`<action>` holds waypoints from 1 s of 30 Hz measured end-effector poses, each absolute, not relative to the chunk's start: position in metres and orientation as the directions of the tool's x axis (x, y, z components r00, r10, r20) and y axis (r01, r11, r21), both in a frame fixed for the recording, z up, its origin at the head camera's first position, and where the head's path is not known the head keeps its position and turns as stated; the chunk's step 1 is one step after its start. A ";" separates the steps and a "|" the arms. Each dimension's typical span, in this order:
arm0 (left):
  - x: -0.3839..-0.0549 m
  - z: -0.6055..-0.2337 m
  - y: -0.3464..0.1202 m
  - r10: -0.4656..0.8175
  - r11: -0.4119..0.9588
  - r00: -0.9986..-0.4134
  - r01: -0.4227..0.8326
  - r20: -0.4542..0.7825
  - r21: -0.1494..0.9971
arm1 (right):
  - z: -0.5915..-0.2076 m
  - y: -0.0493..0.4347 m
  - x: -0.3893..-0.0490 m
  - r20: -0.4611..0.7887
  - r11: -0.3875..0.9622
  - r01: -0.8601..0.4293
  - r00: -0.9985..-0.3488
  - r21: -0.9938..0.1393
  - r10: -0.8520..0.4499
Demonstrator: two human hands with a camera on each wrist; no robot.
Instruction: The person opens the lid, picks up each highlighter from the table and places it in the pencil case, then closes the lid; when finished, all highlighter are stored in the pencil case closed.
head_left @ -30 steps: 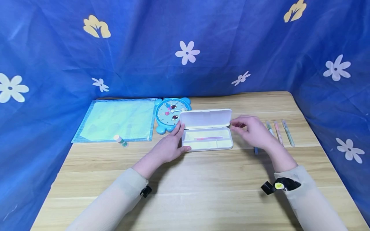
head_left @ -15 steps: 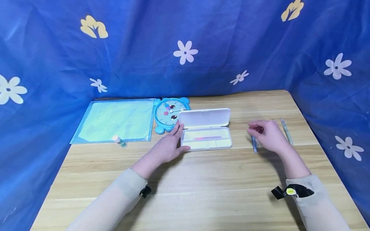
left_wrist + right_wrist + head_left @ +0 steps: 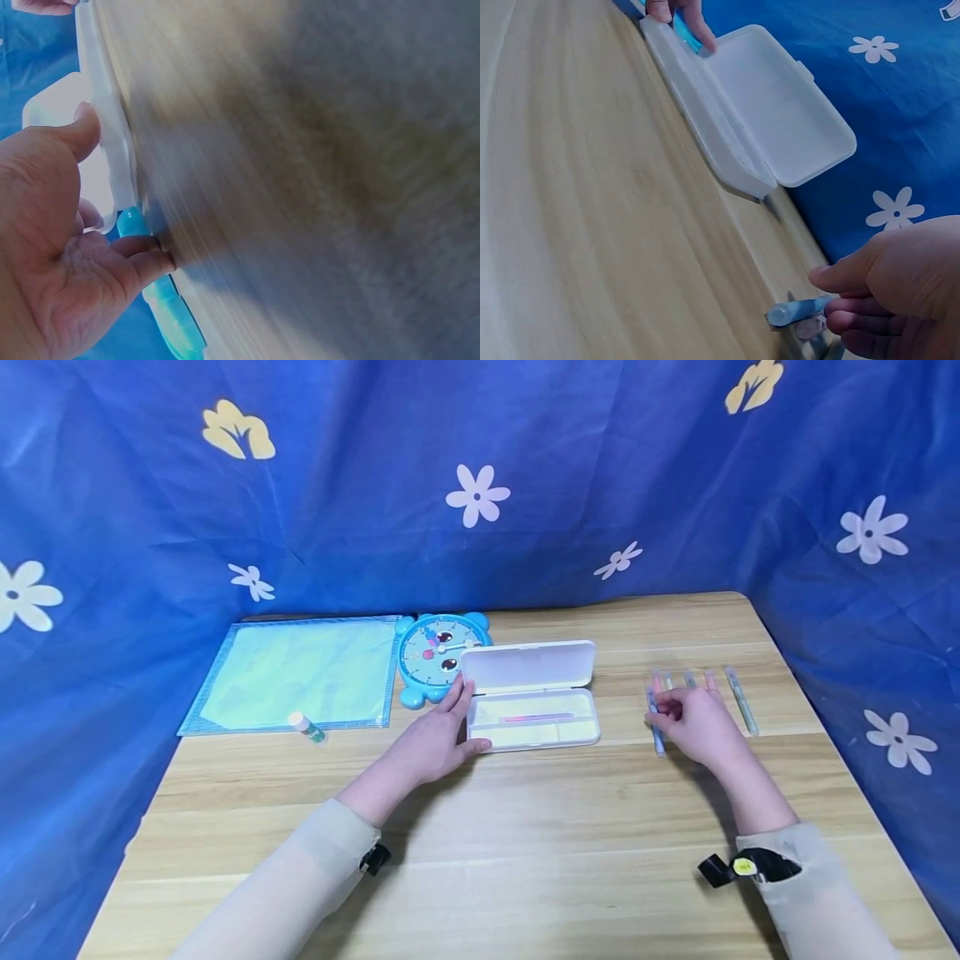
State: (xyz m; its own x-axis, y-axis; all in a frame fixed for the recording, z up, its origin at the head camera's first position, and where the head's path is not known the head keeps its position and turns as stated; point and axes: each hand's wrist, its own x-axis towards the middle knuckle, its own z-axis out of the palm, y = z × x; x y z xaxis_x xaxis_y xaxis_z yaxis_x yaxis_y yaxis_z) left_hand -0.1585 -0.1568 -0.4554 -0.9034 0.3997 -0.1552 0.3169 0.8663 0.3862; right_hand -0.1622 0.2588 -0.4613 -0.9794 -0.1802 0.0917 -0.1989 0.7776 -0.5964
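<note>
A white pencil case (image 3: 533, 718) stands with its lid (image 3: 528, 667) up and a thin pink-purple stick in its long compartment. My left hand (image 3: 431, 743) grips the case's left end, thumb on the front edge and fingers toward the back. The same thumb lies along the case in the left wrist view. At the right, my right hand (image 3: 697, 718) pinches a blue pen (image 3: 657, 739) between thumb and fingers, close over the table. The pen (image 3: 795, 310) points end-on toward the right wrist camera, below the thumb (image 3: 847, 271).
Behind the right hand lie several more pens, a green one (image 3: 742, 703) farthest right. A blue clock (image 3: 438, 656) sits behind the case's left side. Farther left are a light blue mesh pouch (image 3: 300, 672) and a glue stick (image 3: 308, 727). A blue curtain (image 3: 337, 510) hangs behind the table.
My right hand has moved right from the case's right edge to the pens, then closed on the blue pen. Several pens show behind it now. My left hand keeps its place on the case.
</note>
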 end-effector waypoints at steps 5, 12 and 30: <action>-0.158 -0.454 -0.157 0.401 0.865 -0.903 0.317 -0.155 0.388 | -0.466 0.255 -0.162 0.095 0.790 -0.185 -0.983 -0.585 -0.159; -0.158 -0.454 -0.157 0.401 0.866 -0.905 0.321 -0.146 0.384 | -0.469 0.251 -0.162 0.120 0.827 -0.181 -0.983 -0.532 -0.138; -0.158 -0.455 -0.157 0.404 0.865 -0.903 0.325 -0.145 0.383 | -0.447 0.247 -0.166 0.131 0.673 -0.208 -0.978 -0.710 -0.164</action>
